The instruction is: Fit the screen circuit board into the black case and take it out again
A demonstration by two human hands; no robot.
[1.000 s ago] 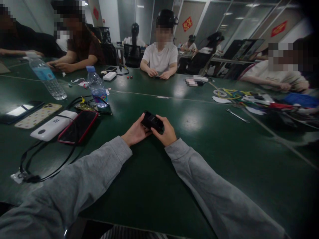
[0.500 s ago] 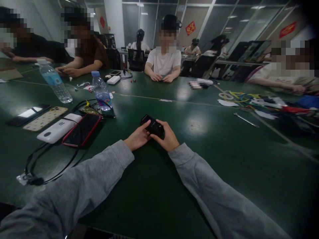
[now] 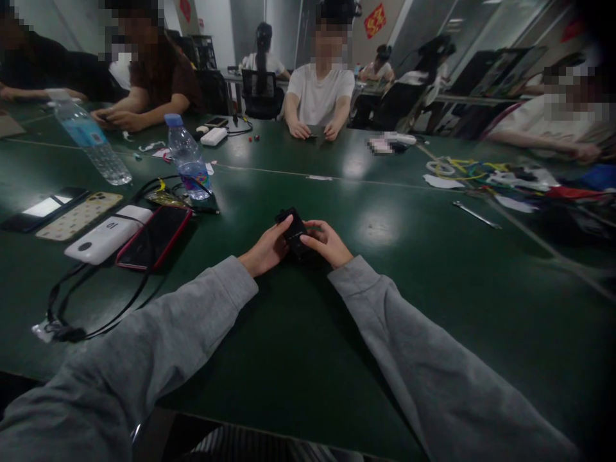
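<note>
A small black box-like device [image 3: 295, 237] with faint pale lettering is between my hands, above the green table; its exact kind I cannot make out. My left hand [image 3: 270, 247] grips its left side, thumb laid over the upper face. At the right edge, my right hand [image 3: 328, 244] has its thumb tip against the device and its fingers curled behind. The underside and some fingertips are hidden.
On the left lie a red-edged phone [image 3: 154, 236], a white power bank [image 3: 108, 235], a patterned phone case [image 3: 79, 216] and black cables. Two bottles, one clear-capped [image 3: 91, 144] and one blue-capped [image 3: 188, 160], stand behind. A wrench [image 3: 476, 215] and tangled cables [image 3: 481, 170] lie right. Several people sit around.
The device has turned in my hands, its long side now pointing more toward me. My right hand has shifted its grip, fingers more raised. The view has tilted slightly downward.
</note>
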